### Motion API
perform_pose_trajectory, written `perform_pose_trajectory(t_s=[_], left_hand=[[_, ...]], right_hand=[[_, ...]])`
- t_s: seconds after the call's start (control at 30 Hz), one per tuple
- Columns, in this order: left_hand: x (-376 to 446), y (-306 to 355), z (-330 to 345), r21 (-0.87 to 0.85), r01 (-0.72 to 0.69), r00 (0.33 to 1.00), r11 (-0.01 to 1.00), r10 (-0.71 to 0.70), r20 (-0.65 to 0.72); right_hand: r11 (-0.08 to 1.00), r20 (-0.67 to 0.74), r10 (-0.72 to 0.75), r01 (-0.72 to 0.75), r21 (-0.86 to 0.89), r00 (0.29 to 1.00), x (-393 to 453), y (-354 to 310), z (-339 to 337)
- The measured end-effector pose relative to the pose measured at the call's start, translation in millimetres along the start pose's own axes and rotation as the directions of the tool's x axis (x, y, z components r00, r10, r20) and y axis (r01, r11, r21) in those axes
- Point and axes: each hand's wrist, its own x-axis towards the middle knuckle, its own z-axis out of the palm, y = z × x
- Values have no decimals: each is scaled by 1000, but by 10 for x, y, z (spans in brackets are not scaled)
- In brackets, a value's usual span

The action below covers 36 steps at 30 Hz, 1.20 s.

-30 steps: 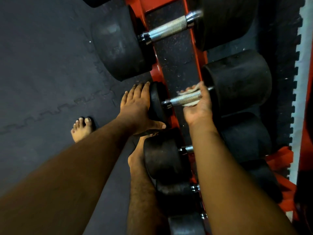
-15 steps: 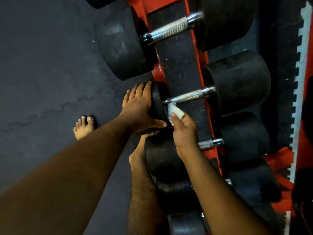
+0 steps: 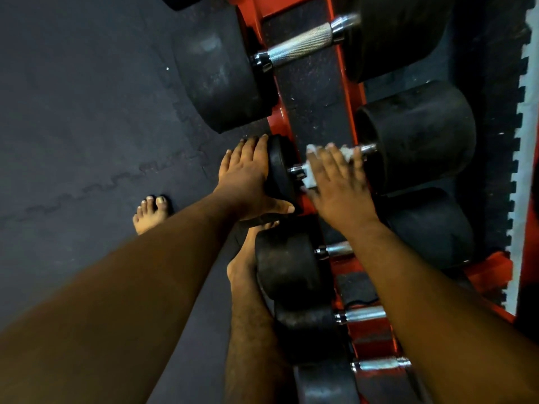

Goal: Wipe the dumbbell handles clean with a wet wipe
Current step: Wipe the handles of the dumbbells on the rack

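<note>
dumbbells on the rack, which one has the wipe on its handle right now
The second dumbbell from the top: the right hand presses the white wipe over its handle. The other handles show bare metal.

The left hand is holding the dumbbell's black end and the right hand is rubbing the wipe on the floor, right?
Not quite. In the head view the right hand presses the wipe onto the dumbbell's handle, not the floor. The left hand does rest on the black end.
</note>
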Motion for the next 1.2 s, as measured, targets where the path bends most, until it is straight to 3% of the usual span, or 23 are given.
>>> perform_pose_trajectory(t_s=[0.1, 0.2, 0.33, 0.57, 0.73, 0.8, 0.87, 0.97, 1.03, 1.1, 1.2], left_hand=[[3, -10, -10, -10, -1, 1000, 1000, 1, 7], [-3, -8, -5, -16, -1, 1000, 1000, 1, 17], [-2, 4, -1, -15, 3, 1000, 1000, -3, 5], [-14, -9, 12, -25, -8, 1000, 1000, 8, -7], [-20, 12, -13, -17, -7, 1000, 1000, 7, -5], [-19, 21, -36, -24, -4, 1000, 1000, 4, 12], [-18, 17, -29, -25, -5, 1000, 1000, 6, 14], [-4, -14, 1, -27, -7, 1000, 1000, 7, -1], [4, -21, 3, -23, -5, 1000, 1000, 5, 1], [3, -20, -6, -20, -9, 1000, 1000, 10, 16], [3, -3, -13, -11, -15, 1000, 1000, 15, 14]], right_hand=[[991, -1, 73, -72, -113, 997, 3, 106, 10], [993, 31, -21, 24, -119, 999, 252, 147, -88], [997, 310, -26, 47, -61, 950, 590, 200, -331], [962, 108, -199, 216, -168, 974, 152, 149, -85], [937, 142, -321, 336, -96, 936, 96, -23, -117], [964, 130, -257, 245, 102, 958, -85, -83, -102], [925, 53, -148, 120, 361, 987, -280, -144, -90], [812, -234, 95, 61, 581, 968, -337, -208, -202], [822, -246, 253, -75, 564, 936, -158, -174, -235], [844, -82, 373, -301, 444, 924, 35, -132, -217], [870, 46, 380, -373, 322, 924, 82, -215, -152]])
